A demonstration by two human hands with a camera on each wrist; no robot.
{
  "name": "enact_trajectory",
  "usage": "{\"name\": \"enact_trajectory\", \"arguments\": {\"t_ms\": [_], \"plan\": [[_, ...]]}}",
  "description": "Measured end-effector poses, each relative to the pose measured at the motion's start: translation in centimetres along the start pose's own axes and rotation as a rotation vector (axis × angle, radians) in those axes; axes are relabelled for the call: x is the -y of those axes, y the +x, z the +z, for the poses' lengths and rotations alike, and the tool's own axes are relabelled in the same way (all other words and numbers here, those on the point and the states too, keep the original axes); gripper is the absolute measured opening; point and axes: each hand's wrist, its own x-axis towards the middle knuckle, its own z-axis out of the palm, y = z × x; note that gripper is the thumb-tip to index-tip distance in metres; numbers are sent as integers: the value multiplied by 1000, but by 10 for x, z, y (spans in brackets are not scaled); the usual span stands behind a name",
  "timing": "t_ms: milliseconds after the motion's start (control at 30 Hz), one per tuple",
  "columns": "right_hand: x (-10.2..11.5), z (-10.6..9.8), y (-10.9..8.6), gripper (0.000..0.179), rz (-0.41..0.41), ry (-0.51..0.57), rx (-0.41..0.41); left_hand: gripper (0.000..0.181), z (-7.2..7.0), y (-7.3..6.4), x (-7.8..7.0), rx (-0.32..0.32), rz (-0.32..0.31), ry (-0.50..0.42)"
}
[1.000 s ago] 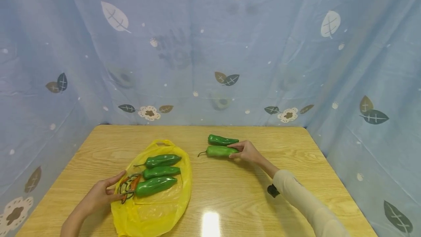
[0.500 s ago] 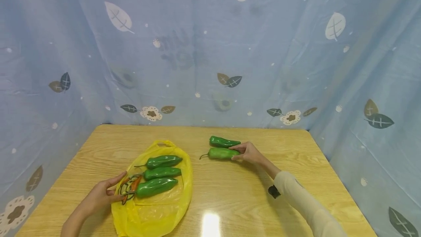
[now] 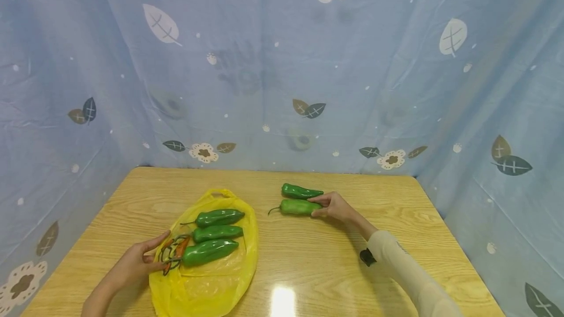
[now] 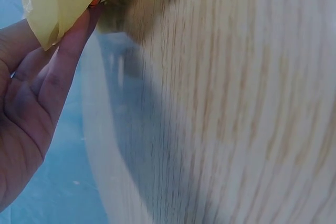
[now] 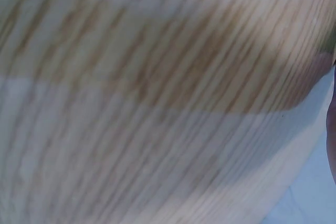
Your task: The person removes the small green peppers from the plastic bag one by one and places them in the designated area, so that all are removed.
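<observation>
Three dark green peppers lie side by side on a flattened yellow plastic bag, stems toward the left. My left hand pinches the bag's left edge, beside an orange and black print; in the left wrist view, yellow plastic shows between its thumb and fingers. To the right of the bag, a lighter green pepper lies on the table with its thin stem pointing left. My right hand pinches its right end between thumb and fingers. Just behind lies another dark green pepper.
The wood-grain table has a bright light reflection near its front edge. A blue patterned curtain hangs behind it and on both sides. A black piece sits under the right wrist, by the light sleeve.
The head view has tilted very slightly, so everything sits a little lower and to the right. Both hands and all the peppers keep their places on the table.
</observation>
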Motion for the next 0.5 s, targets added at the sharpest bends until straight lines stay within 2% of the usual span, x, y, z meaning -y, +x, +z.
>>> {"name": "enact_trajectory", "arguments": {"t_ms": [300, 500], "plan": [[-2, -2, 2, 45, 25, -28, 5, 85, 0, 0, 0, 0, -9, -16], [-3, -4, 1, 47, -5, -45, 14, 86, 1, 0, -1, -14, -21, -4]]}}
